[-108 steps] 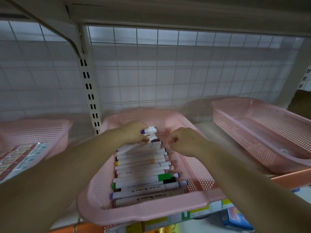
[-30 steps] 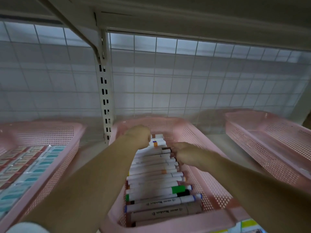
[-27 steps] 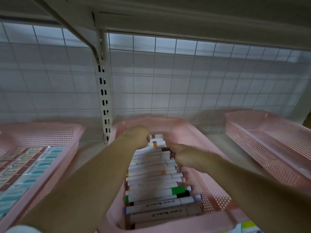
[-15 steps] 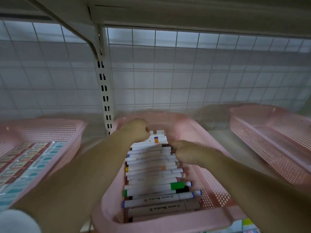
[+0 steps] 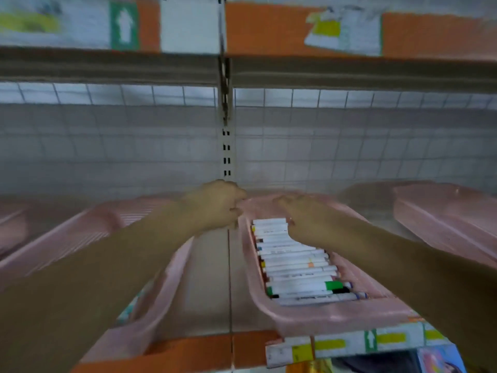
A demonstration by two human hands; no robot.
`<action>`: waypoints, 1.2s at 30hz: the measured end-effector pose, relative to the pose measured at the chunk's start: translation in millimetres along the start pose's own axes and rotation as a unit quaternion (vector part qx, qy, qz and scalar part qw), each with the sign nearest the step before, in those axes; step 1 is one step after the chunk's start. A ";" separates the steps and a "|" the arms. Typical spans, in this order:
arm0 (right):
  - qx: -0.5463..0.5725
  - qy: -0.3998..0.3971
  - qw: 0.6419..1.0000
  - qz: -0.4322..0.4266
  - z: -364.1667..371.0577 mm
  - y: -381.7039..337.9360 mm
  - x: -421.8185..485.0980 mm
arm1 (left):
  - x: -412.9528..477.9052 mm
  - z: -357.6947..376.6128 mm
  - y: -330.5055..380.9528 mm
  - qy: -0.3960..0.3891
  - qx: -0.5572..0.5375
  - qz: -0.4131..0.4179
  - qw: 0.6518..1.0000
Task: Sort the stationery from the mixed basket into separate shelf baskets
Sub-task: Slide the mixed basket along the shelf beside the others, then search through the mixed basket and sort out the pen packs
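Under the right grip (image 5: pixel 304 219), white-barrelled markers (image 5: pixel 293 265) lie side by side in a pink basket (image 5: pixel 336 316) on the shelf (image 5: pixel 212 286), the row running back toward the near rim. Its fingers bend down over the far markers; blur hides whether they hold one. Just beside it, the left grip (image 5: pixel 215 204) hovers with fingers curled in, above the gap to a second basket (image 5: pixel 88 230); whether it holds anything I cannot tell. Well beyond the right grip sits a third basket (image 5: pixel 443 211).
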State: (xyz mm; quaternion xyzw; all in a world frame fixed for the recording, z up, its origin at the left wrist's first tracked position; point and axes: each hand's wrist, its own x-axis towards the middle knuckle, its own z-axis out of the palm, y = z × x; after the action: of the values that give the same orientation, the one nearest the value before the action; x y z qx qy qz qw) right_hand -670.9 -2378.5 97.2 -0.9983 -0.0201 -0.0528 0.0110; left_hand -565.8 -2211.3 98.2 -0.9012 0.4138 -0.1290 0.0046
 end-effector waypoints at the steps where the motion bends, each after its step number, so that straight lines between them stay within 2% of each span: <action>1: -0.015 0.007 1.000 -0.005 -2.4 -17.4 0.9 | -17.0 -5.7 -11.9 -0.003 0.003 -0.008 1.000; 7: -0.071 0.037 0.993 -0.087 2.7 -133.1 24.2 | -147.6 -34.8 -100.2 0.015 0.013 -0.060 0.998; 13: -0.091 0.064 0.986 -0.127 8.4 -262.0 38.9 | -275.5 -48.7 -179.1 0.036 0.017 -0.105 0.994; 17: -0.096 0.052 0.982 -0.153 16.9 -330.9 46.5 | -339.6 -55.8 -220.8 0.045 0.028 -0.156 0.986; 21: -0.107 0.046 0.974 -0.195 20.2 -385.5 63.9 | -382.6 -59.8 -258.2 0.044 0.029 -0.190 0.980; 26: -0.102 0.052 0.965 -0.236 20.6 -439.4 99.2 | -425.1 -55.3 -302.8 0.082 -0.008 -0.256 0.963; 31: -0.082 0.042 0.959 -0.270 33.2 -481.3 154.2 | -445.7 -48.6 -353.4 0.054 -0.014 -0.317 0.947; 36: -0.079 0.022 0.960 -0.266 52.0 -516.9 211.0 | -439.3 -42.3 -400.7 0.032 -0.051 -0.334 0.941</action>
State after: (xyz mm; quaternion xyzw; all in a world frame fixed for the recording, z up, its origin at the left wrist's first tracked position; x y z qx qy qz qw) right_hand -477.2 -1852.7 78.1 -0.9532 -0.2806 -0.0772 -0.0821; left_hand -551.7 -1615.5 84.7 -0.9820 0.0949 -0.1304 -0.0983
